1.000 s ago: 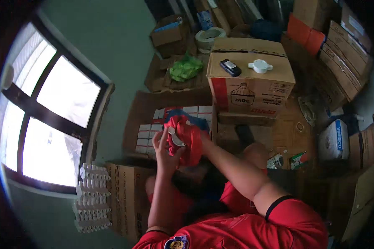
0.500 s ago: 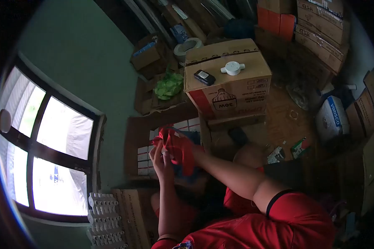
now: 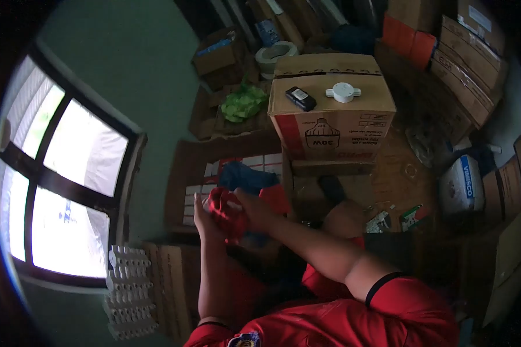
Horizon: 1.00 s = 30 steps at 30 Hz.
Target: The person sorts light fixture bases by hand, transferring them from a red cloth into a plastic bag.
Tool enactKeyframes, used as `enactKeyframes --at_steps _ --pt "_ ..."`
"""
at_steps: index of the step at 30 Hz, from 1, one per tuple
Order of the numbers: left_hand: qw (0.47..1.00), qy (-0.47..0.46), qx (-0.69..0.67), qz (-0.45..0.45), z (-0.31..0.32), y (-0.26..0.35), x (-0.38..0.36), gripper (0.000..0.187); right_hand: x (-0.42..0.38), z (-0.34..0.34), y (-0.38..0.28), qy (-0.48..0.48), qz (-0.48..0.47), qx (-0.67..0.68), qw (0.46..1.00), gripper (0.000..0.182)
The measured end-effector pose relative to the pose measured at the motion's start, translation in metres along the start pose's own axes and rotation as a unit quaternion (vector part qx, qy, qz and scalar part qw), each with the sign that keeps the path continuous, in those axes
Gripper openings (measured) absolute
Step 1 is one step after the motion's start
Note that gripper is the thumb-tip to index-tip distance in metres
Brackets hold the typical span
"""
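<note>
A bunched red cloth (image 3: 228, 221) is between my two hands, above an open carton (image 3: 182, 153). My left hand (image 3: 205, 218) is closed against the cloth's left side. From the right, my right hand (image 3: 252, 209) has its fingers wrapped over the cloth. A small pale patch shows at the top of the folds, too blurred to name. Rows of small white boxes (image 3: 194, 199) fill the carton below, and a dark blue cloth or bag (image 3: 240, 176) lies on them.
A large light-bulb carton (image 3: 336, 136) stands ahead, bearing a white round junction box (image 3: 343, 92) and a black handheld device (image 3: 300, 99). A green plastic bag (image 3: 243, 103) lies behind the open carton. Stacked white fittings (image 3: 131, 292) stand under the window at left. Cartons (image 3: 466, 72) are piled at right.
Both hands have drawn the red cloth lower and nearer to me, and it is now bunched tighter. More of the blue cloth or bag is exposed. The view has shifted slightly.
</note>
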<state>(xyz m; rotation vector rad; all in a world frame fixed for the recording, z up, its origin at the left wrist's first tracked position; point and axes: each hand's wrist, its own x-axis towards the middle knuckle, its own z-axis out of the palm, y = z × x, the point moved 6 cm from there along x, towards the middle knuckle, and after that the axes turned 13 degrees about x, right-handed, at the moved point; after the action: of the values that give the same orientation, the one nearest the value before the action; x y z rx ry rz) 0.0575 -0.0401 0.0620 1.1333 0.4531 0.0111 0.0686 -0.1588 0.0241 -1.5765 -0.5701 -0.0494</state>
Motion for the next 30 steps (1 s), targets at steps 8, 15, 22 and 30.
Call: enactKeyframes --at_steps 8,15,22,30 --pt "0.594 -0.111 0.592 0.533 0.018 0.014 -0.036 0.026 -0.028 0.029 0.126 -0.084 0.323 0.584 0.740 0.043" --pt "0.816 -0.025 0.490 0.305 -0.058 0.042 -0.039 0.038 0.006 0.055 0.059 -0.178 0.248 0.447 0.841 0.042" --pt "0.606 -0.019 0.573 0.552 -0.103 0.023 -0.110 0.066 -0.027 0.085 0.054 -0.178 0.323 0.401 0.838 0.052" --pt "0.746 -0.062 0.519 0.413 -0.178 0.059 -0.143 0.081 -0.043 0.144 -0.039 -0.349 0.012 -0.040 0.936 0.058"
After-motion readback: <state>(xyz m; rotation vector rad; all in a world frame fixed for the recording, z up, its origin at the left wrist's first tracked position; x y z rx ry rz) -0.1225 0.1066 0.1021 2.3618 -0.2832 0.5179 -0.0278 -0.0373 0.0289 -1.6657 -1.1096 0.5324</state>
